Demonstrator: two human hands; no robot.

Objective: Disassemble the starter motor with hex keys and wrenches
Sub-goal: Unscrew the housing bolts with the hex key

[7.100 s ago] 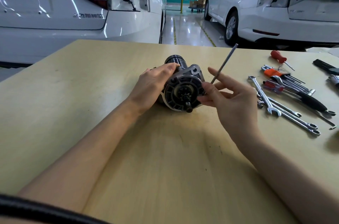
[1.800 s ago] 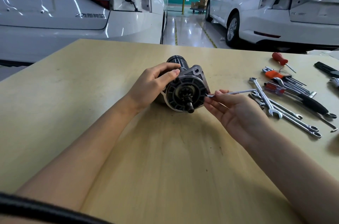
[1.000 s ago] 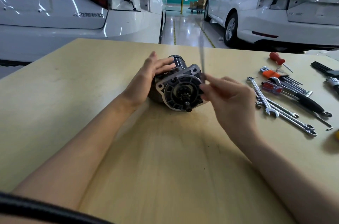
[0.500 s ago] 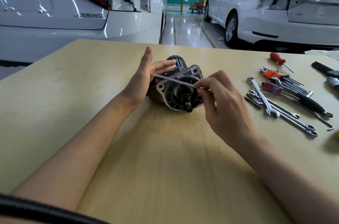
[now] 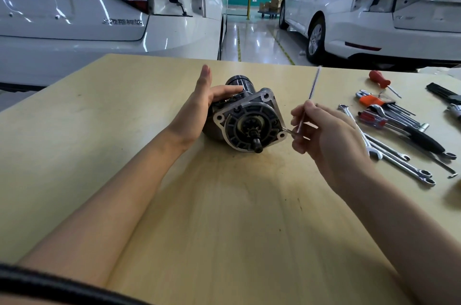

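You are in a car repair workshop. Beyond your pale wooden worktable [image 5: 149, 110] stand two white saloon cars [image 5: 104, 17] on a glossy grey floor with painted yellow lines [image 5: 280, 46]; each car has a tail lamp removed. Chrome combination spanners [image 5: 389, 152] and a red-handled screwdriver [image 5: 379, 79] lie spread on the table at your right.

Bare forearms; perhaps a dark garment below.

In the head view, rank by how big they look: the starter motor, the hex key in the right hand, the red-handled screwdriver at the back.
1. starter motor, clearly bulkiest.
2. hex key, long but very thin.
3. red-handled screwdriver, shortest, though it lies farther away, so its true size is unsure.
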